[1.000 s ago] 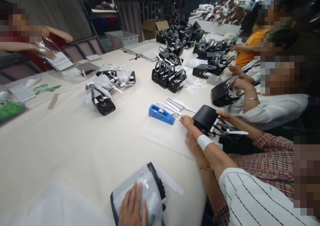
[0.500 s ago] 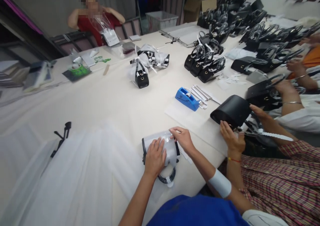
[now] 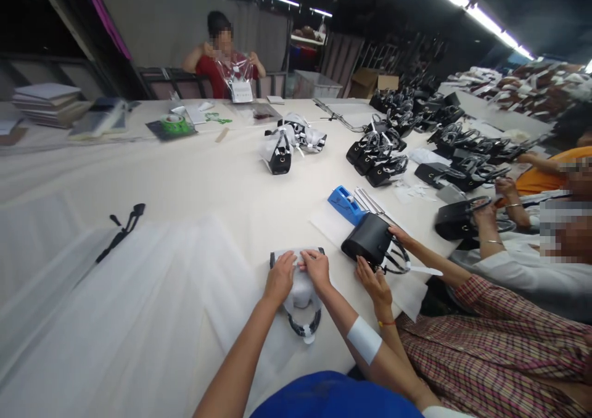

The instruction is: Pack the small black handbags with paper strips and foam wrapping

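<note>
Both my hands rest on a small black handbag wrapped in white foam sheet (image 3: pixel 300 291), lying near the table's front edge. My left hand (image 3: pixel 279 277) presses on its left half with fingers curled over the wrap. My right hand (image 3: pixel 316 269) lies on the right half, fingertips meeting the left hand at the top. The bag's wrapped handle (image 3: pixel 304 329) sticks out toward me. White foam sheets (image 3: pixel 139 319) spread out to the left.
A co-worker's hands (image 3: pixel 375 282) hold a black handbag (image 3: pixel 367 240) just right of mine. A blue tape dispenser (image 3: pixel 346 201) and paper strips lie beyond. Several black bags stand farther along the table (image 3: pixel 222 184). A black strap piece (image 3: pixel 123 228) lies left. People sit opposite and right.
The view has swung left and up. My right hand came from the table at the right onto the wrapped bag and now meets the left hand on top of it.
</note>
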`<state>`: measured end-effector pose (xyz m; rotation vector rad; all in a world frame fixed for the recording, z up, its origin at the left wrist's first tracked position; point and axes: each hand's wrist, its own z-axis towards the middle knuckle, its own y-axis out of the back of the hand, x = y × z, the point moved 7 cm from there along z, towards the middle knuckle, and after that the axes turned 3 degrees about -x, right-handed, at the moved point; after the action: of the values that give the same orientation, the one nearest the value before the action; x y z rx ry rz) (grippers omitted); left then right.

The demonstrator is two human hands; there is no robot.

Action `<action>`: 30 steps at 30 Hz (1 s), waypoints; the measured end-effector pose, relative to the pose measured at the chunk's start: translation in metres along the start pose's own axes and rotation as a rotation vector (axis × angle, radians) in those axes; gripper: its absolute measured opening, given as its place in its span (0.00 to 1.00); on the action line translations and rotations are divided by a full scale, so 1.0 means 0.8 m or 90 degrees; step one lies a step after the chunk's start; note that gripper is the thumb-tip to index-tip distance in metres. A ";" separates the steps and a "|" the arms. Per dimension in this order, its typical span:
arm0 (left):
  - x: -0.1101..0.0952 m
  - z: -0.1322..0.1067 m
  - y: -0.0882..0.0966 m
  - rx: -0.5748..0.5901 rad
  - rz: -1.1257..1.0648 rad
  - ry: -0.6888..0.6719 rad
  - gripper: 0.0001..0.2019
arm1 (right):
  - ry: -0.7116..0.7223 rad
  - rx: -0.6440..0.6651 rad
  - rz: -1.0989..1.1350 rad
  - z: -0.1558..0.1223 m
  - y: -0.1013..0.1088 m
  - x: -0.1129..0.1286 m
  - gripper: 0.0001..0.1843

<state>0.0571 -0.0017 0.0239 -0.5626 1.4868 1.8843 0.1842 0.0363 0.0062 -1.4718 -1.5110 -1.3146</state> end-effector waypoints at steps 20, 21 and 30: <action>0.032 0.002 0.014 -0.162 -0.349 0.143 0.08 | 0.109 -0.029 -0.366 0.010 -0.030 0.014 0.13; 0.033 0.002 0.014 -0.163 -0.347 0.141 0.08 | 0.111 -0.028 -0.384 0.011 -0.031 0.015 0.14; 0.035 0.002 0.011 -0.189 -0.331 0.112 0.09 | 0.168 -0.071 -0.416 0.004 -0.032 0.029 0.14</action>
<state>0.0316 0.0049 0.0107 -1.1572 1.0273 1.6690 0.1560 0.0502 0.0212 -0.8297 -1.8303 -1.9043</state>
